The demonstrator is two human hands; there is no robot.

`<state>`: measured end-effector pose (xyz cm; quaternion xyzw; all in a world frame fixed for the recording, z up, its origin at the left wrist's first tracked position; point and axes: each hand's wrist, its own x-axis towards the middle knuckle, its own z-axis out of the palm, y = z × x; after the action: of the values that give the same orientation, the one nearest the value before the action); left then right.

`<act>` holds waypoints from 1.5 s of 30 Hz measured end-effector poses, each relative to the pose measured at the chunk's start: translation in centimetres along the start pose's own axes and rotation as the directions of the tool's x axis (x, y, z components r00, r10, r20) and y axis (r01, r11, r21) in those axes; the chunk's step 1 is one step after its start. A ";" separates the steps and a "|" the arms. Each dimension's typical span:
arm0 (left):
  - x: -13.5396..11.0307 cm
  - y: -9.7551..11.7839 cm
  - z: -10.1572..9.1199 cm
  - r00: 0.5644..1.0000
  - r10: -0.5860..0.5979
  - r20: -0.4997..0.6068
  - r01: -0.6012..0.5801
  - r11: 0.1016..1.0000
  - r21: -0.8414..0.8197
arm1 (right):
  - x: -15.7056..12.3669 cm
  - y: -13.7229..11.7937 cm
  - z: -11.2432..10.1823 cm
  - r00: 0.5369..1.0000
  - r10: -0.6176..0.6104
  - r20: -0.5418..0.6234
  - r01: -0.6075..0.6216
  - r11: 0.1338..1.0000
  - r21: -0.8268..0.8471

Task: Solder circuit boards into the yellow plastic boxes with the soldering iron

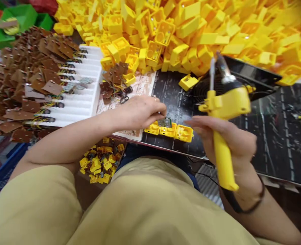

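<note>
My left hand (142, 112) is closed in a pinch on a small green circuit board (167, 122), just over a row of yellow plastic cases (184, 133) lying at the table's front edge. Its fingertips are partly hidden. Wrapped around the handle of a yellow soldering gun (223, 143) is my right hand (232, 143), to the right of the cases. The gun's metal tip points up and away from me, and both are slightly blurred. A lone yellow case (188, 82) lies farther back on the dark work surface.
Yellow cases (160, 30) form a large heap along the back. A black fan (203, 85) stands behind the gun. Brown circuit boards with wires (42, 76) are piled on a white foam tray (86, 98) at left. Below the edge is a box of yellow parts (99, 165).
</note>
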<state>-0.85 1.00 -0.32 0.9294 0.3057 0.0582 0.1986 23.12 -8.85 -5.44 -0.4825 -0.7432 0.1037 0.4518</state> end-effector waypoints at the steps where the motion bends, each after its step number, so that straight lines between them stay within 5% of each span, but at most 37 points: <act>1: 0.1 0.6 0.4 1.000 0.010 -0.006 -0.010 1.000 -0.003 | 0.2 -0.1 0.3 1.000 -0.024 0.016 0.024 1.000 0.010; 5: 0.0 1.1 1.5 0.993 -0.041 -0.109 -0.002 0.928 -0.371 | 0.3 -0.2 1.5 0.997 -0.065 -0.049 0.066 0.997 0.026; 10: -0.9 0.4 4.2 0.973 -0.223 -0.053 0.073 0.518 -0.853 | -0.3 -1.0 1.2 0.987 -0.059 -0.149 0.050 0.997 -0.065; 13: -0.7 0.9 6.3 0.945 -0.325 -0.047 0.076 0.357 -0.931 | -0.4 -1.6 0.9 0.983 -0.078 -0.166 0.061 0.992 -0.107; 20: 0.7 3.0 8.0 0.828 -0.469 -0.307 -0.201 0.262 -0.944 | -0.7 -2.3 2.0 0.970 -0.084 -0.229 0.069 0.995 -0.074; 27: 0.6 3.8 7.1 0.851 -0.492 -0.183 -0.187 0.040 -0.981 | -2.0 -1.6 2.5 0.979 -0.040 -0.199 0.042 0.999 0.005; 29: 0.1 3.0 5.8 0.857 -0.484 -0.178 -0.124 0.141 -0.982 | -2.1 -0.5 1.6 0.992 -0.037 -0.120 0.041 0.999 0.028; 31: -0.5 1.8 4.2 0.888 -0.427 -0.171 0.000 0.373 -0.928 | -2.1 1.0 0.7 0.997 -0.078 0.012 0.078 0.997 0.001; 34: -1.2 0.3 2.5 0.939 -0.316 -0.134 0.154 0.736 -0.660 | -1.8 3.0 0.7 0.969 -0.179 0.169 0.188 0.981 -0.040; 36: -1.2 -0.2 2.4 0.956 -0.262 -0.133 0.187 0.892 -0.412 | -1.6 3.7 1.9 0.958 -0.217 0.187 0.228 0.973 -0.040; 41: -0.4 -0.4 3.7 0.976 -0.213 -0.033 0.215 0.975 0.054 | -1.1 2.8 4.2 0.964 -0.248 0.098 0.256 0.963 -0.086; 45: -0.5 -0.3 4.1 0.971 -0.237 0.016 0.231 0.960 0.155 | -1.4 1.0 0.4 0.975 -0.220 0.027 0.222 0.973 -0.061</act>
<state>-0.48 -0.42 -4.16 0.9000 0.4135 -0.0051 0.1377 23.64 -9.40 -7.02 -0.4098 -0.7997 0.0340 0.4374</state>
